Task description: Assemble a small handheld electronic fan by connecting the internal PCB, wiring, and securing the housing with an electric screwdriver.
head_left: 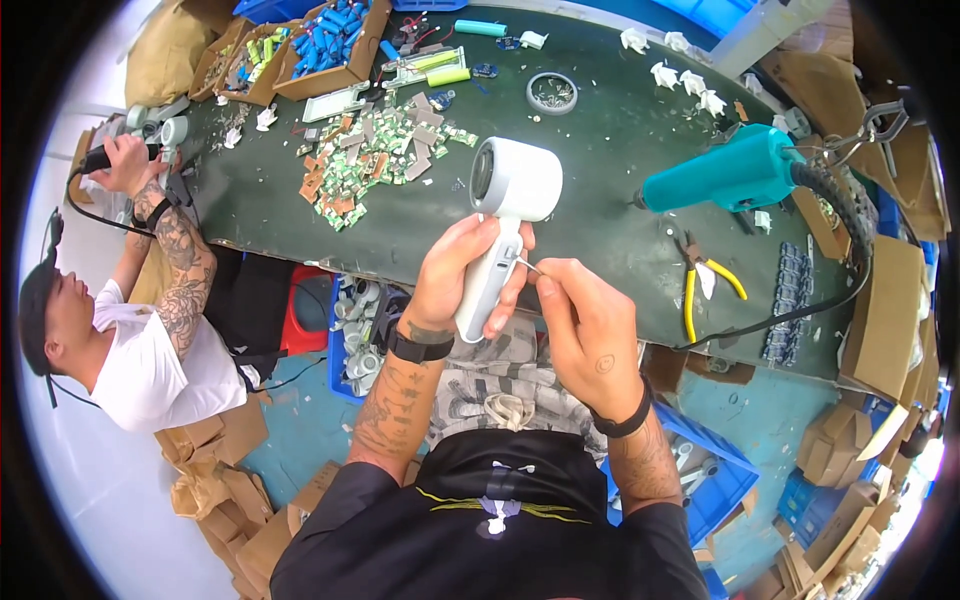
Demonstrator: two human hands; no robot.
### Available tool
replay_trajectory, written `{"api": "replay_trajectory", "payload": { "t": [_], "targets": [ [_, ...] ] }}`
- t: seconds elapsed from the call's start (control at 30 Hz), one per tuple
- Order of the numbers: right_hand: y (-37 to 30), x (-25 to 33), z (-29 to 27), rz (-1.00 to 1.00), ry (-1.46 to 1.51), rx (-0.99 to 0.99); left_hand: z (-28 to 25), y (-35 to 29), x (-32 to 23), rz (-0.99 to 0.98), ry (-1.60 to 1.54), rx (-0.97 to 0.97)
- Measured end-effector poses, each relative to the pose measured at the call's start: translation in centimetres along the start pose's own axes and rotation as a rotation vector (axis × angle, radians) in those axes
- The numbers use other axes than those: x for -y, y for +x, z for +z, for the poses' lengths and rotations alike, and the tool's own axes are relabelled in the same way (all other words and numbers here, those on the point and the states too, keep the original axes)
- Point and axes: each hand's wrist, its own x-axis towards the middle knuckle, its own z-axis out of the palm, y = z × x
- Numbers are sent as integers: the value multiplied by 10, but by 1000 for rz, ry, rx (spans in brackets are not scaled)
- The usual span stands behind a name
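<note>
My left hand (450, 275) is wrapped round the pale grey handle of a white handheld fan (530, 180). The fan stands tilted above the table's near edge, its round head up and its grille turned left. In my right hand (595, 335), thumb and forefinger pinch a thin metal pick (528, 265). Its tip touches or lies very close to the small slot on the handle; the exact contact is too small to tell. Right of the fan lies a teal electric screwdriver (720, 170), and below that are yellow-handled pliers (692, 290).
Small green circuit boards (380, 150) lie heaped on the dark table (600, 120). Behind them are a box of blue batteries (330, 40) and a round dish of screws (552, 93). A black cable curves along the right. At left, a co-worker's hand (125, 165) grips a black tool.
</note>
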Motion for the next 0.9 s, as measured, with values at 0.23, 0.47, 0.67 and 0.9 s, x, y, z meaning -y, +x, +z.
{"api": "replay_trajectory", "payload": {
  "t": [0.23,0.47,0.67,0.9],
  "targets": [
    [3,1,-4,14,17,11,3,1,-3,-55,114,-4],
    [2,-13,8,46,280,66,9,-4,-10,-176,120,39],
    [1,-11,19,10,210,-73,-1,-7,-5,-163,2,134],
    [-7,-17,22,-289,15,-193,-5,-16,4,-184,0,125]
  ]
}}
